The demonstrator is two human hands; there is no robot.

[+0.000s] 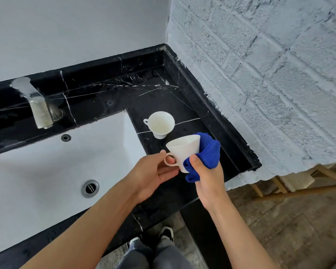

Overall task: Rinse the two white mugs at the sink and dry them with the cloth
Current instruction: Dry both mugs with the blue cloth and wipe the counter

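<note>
My left hand (153,171) pinches the mug (184,152) by its handle, mouth tilted away, while my right hand (206,171) clutches the cloth (206,154) against its right wall

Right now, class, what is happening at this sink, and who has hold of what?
A person stands at a white sink set in a black marble counter. The left hand holds a white mug by its handle, tilted over the counter's edge. The right hand presses a blue cloth against the mug's side, seemingly drying it. A second white mug stands upright on the counter just behind. No water is visibly running from the tap.
</note>
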